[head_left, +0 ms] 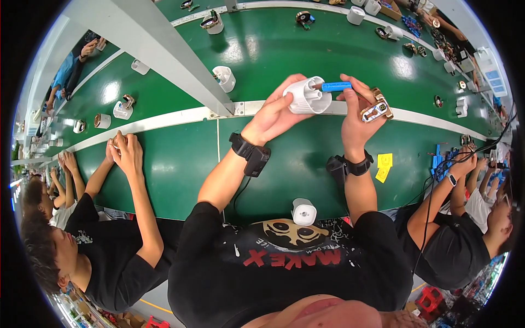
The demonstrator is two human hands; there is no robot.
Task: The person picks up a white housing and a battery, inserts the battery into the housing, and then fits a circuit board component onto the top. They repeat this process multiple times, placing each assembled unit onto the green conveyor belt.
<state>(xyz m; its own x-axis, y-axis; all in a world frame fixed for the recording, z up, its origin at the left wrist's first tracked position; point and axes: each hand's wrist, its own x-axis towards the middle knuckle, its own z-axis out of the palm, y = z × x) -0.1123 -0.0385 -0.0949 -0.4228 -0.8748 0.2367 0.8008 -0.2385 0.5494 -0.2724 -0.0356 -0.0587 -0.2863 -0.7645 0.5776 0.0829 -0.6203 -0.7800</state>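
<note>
My left hand [268, 119] grips a white ribbed plastic housing [299, 98], its open end turned to the right, showing round hollows inside. A blue cylindrical battery [336, 86] points from my right hand [356, 123] into that open end; its brownish tip overlaps the housing's mouth, and how deep it sits I cannot tell. The same right hand also holds a gold-framed part [376, 111] with a small circuit board against the fingers. Close to my body, another white housing [303, 212] stands at the table's near edge.
A white rail [180, 121] crosses the green table, and a white post [164, 49] rises left of my hands. Yellow paper slips [384, 167] lie at right, beyond them blue batteries [437, 161] and cables. More white housings [224, 79] stand across the rail. Co-workers sit on both sides.
</note>
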